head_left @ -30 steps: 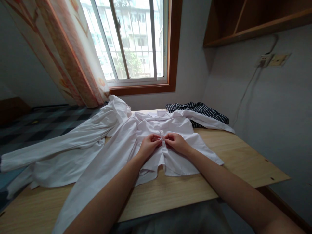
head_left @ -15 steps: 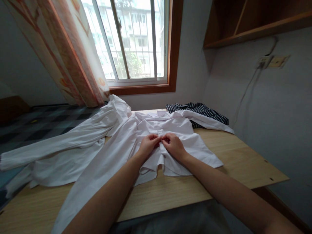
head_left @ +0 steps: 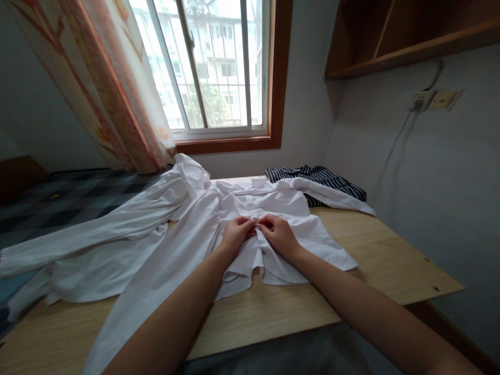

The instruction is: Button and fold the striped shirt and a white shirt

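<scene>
A white shirt [head_left: 316, 237] lies spread on the wooden board [head_left: 390, 260], one sleeve reaching out to the right and the other coming toward me on the left. At the middle of its front, my left hand [head_left: 237, 233] pinches one edge of the placket. Just beside it, my right hand [head_left: 278, 233] pinches the cloth too, and the fingertips of both hands nearly meet. Whatever small part of the shirt sits between the fingertips is too small to make out. Below the hands the two front edges hang apart at the hem.
Left of the shirt lies a second white garment [head_left: 117, 260], partly over a dark checked bed cover [head_left: 78, 198]. Behind the right sleeve rests a black striped garment [head_left: 332, 179]. A curtained window [head_left: 219, 78] is at the back; a wooden shelf [head_left: 414, 52] hangs upper right.
Both hands stay at the same spot on the placket, with only slight finger movement. The view has tilted very slightly.
</scene>
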Available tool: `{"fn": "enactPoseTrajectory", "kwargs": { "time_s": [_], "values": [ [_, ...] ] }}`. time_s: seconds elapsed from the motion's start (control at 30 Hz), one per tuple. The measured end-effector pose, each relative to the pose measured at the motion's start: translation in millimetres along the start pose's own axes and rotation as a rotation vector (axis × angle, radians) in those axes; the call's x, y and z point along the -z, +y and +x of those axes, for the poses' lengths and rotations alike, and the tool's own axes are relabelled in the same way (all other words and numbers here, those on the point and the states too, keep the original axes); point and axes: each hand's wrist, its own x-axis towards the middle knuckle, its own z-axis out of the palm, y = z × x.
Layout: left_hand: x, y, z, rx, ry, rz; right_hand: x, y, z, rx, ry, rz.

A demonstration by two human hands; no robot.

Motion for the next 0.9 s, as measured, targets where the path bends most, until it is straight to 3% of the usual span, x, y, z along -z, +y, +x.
{"fn": "enactPoseTrajectory", "kwargs": {
  "time_s": [0.4, 0.6, 0.7, 0.9],
  "values": [
    [0.8, 0, 1, 0.007, 0.081, -0.022, 2, -6, 0, -0.011, 0.008, 0.008],
    [-0.4, -1, 0, -0.026, 0.026, 0.035, 3, 0, 3, -0.077, -0.049, 0.063],
    [-0.3, -3, 1, -0.109, -0.021, 0.129, 2, 2, 4, -0.064, -0.078, -0.037],
    [0.3, -1, -2, -0.432, 0.005, 0.458, -3, 10, 7, 0.007, -0.132, -0.167]
  ]
}}
